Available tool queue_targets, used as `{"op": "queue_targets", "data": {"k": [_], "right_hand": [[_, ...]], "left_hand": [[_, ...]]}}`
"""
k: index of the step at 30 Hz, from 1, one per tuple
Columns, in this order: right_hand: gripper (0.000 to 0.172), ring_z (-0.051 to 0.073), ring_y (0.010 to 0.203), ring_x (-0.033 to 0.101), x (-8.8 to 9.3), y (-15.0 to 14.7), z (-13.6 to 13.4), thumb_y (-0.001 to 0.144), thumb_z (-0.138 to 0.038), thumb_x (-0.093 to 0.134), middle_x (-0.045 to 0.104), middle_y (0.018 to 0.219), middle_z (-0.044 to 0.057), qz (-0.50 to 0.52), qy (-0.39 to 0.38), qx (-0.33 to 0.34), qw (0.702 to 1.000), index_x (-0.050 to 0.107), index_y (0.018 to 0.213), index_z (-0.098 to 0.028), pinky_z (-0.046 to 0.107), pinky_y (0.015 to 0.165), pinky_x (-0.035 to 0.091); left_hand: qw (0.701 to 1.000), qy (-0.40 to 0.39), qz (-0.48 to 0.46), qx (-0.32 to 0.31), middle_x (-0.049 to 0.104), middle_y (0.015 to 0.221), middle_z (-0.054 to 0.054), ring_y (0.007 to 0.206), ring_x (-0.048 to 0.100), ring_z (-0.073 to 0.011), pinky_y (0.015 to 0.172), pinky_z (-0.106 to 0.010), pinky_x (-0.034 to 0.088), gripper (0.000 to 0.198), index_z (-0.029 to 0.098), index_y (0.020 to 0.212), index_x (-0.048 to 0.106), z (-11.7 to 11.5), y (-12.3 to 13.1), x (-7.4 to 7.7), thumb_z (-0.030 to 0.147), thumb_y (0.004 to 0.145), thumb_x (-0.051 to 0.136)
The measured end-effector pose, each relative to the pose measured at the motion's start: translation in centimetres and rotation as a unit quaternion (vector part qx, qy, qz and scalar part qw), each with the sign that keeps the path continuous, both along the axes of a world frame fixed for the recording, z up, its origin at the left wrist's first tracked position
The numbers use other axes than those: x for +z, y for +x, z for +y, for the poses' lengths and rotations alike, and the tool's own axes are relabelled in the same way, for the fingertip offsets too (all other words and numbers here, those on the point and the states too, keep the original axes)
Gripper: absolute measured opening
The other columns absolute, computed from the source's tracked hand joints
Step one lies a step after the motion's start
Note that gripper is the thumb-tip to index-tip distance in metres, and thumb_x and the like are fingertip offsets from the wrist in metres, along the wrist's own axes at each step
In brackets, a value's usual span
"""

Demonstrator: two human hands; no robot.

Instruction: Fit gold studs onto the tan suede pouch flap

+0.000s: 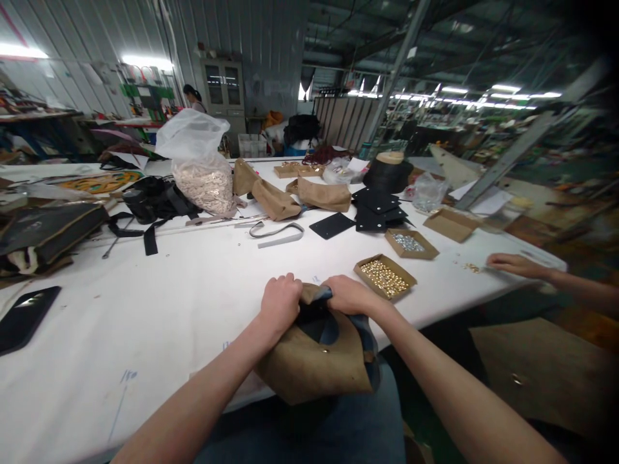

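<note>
A tan bag (309, 364) with a dark blue lining and a small metal stud rests at the table's front edge, over my lap. My left hand (283, 299) is closed on the left side of its rim. On the far right part of the same rim, my right hand (351, 295) grips the material, its fingertips tucked out of sight. Between the two hands the mouth of the bag gapes and shows a dark inside. Just beyond my right hand stands a cardboard tray of gold-coloured studs (384, 277).
Behind it are a tray of silver pieces (407, 243), black panels (380, 207) and a grey strap (280, 240). More tan pieces (275, 200) and a plastic bag (203, 180) lie farther back. A phone (26, 319) lies left. Another person's hand (515, 264) reaches in from the right near small gold parts.
</note>
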State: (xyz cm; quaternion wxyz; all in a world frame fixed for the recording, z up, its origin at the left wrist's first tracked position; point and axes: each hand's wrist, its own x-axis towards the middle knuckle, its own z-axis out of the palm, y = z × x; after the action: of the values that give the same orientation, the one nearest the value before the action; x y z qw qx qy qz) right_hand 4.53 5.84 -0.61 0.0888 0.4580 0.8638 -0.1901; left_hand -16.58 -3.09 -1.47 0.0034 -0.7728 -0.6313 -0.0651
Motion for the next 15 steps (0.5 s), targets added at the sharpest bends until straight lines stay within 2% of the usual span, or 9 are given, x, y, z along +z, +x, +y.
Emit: {"op": "queue_targets", "data": {"k": [3, 7, 11, 15], "right_hand": [[0.018, 0.025, 0.096, 0.078, -1.1, 0.6, 0.3, 0.084, -0.028, 0.076, 0.085, 0.101, 0.009, 0.042, -0.019, -0.004, 0.999, 0.085, 0.098, -0.020, 0.027, 0.074, 0.047], [0.034, 0.026, 0.098, 0.076, -3.0, 0.9, 0.8, 0.078, -0.033, 0.086, 0.085, 0.109, 0.010, 0.074, -0.026, -0.027, 0.997, 0.085, 0.110, -0.020, 0.027, 0.076, 0.047], [0.019, 0.025, 0.090, 0.075, -4.4, 1.0, 1.5, 0.081, -0.024, 0.080, 0.084, 0.099, 0.011, 0.077, -0.040, -0.021, 0.996, 0.084, 0.098, -0.017, 0.029, 0.075, 0.044], [0.015, 0.025, 0.093, 0.073, -4.7, 1.4, 0.9, 0.086, -0.020, 0.072, 0.083, 0.106, 0.014, 0.084, -0.018, -0.015, 0.996, 0.080, 0.098, -0.016, 0.029, 0.076, 0.042]], "left_hand": [[1.000, 0.007, -0.007, 0.003, 0.075, 0.108, -0.011, 0.097, 0.075, -0.0313, 0.080, -0.045, 0.056, 0.023, 0.016, 0.103, 0.071, 0.0, 0.4, 0.1, 0.006, 0.087, 0.059], [1.000, 0.025, -0.012, -0.004, 0.075, 0.106, -0.012, 0.098, 0.074, -0.0315, 0.080, -0.046, 0.055, 0.022, 0.017, 0.103, 0.071, -0.6, 1.3, 0.9, 0.006, 0.089, 0.057], [0.998, 0.054, -0.018, -0.029, 0.075, 0.109, -0.010, 0.103, 0.071, -0.0312, 0.085, -0.048, 0.055, 0.028, 0.018, 0.112, 0.068, -2.0, 2.2, 2.2, 0.005, 0.092, 0.054], [0.994, 0.086, -0.021, -0.062, 0.075, 0.115, -0.008, 0.104, 0.068, -0.0296, 0.087, -0.049, 0.055, 0.027, 0.019, 0.118, 0.065, -3.6, 3.1, 3.0, 0.008, 0.096, 0.054]]}}
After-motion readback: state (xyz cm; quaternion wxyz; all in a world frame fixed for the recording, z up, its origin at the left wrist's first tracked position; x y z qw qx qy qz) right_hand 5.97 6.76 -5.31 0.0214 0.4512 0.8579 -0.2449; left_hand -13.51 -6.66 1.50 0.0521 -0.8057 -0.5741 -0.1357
